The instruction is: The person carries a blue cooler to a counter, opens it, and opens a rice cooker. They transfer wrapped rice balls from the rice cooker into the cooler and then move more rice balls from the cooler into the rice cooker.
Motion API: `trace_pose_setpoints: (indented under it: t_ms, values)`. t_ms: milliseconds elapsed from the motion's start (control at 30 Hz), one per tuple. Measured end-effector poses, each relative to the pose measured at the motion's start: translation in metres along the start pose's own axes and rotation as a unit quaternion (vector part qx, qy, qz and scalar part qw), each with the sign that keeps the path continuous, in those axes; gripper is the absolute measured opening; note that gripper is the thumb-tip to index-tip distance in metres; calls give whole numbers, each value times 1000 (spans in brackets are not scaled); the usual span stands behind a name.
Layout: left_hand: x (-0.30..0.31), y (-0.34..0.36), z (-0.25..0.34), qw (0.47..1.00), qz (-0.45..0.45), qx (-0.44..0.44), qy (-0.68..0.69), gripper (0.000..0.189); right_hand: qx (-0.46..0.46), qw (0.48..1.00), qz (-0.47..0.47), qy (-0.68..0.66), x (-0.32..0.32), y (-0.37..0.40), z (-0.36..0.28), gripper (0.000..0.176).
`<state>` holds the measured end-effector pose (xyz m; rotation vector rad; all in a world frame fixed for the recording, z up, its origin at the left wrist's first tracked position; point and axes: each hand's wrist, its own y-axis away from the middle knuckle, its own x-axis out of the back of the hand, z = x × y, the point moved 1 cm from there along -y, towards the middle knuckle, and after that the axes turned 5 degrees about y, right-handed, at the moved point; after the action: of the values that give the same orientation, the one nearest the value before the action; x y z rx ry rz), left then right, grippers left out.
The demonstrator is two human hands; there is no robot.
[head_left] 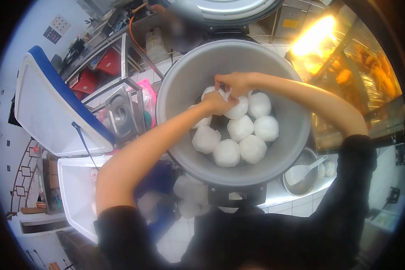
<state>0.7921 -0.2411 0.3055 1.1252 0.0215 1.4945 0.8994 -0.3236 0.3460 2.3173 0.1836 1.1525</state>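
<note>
Several white, round, wrapped-looking bundles [227,153] sit in a ring inside a large round grey pot [177,76]. Both my hands are over the far side of that ring. My left hand [219,102] has its fingers closed at a white bundle [237,109]. Just beyond it, my right hand [235,84] bends its fingers downward in a pinch at the top of the far bundles. The hands nearly meet, and they partly cover the bundles beneath. What exactly lies between the fingertips is hard to see.
An open white cooler box with a blue-edged lid [65,96] stands at the left. At the right are a glowing glass display case [346,76] and a metal bowl with a white paddle [297,175]. Another large pot lid [229,8] and a person [184,24] are beyond the pot.
</note>
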Motion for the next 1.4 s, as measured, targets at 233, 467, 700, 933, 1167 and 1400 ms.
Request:
trace_pose_setpoints:
  t_ms: [233,467,700,933,1167,1400]
  values:
    - [-7,-29,-14,995,-86,9,-42,75,14,1000,-11,14,-18,-25,11,61]
    - [0,-54,-11,976,-209,37,-50,70,10,997,34,64,-45,-49,35,58]
    - [-5,-18,-12,982,-172,37,68,72,-64,976,-163,133,11,-2,-13,55]
    - [-15,-44,-20,991,-29,-79,-103,67,14,987,-71,145,69,32,-51,51]
    - [16,10,16,976,-93,-84,-177,59,3,978,-30,205,38,51,-51,41]
    - [79,240,3,924,149,-255,-242,23,371,922,-27,112,-28,9,-11,26]
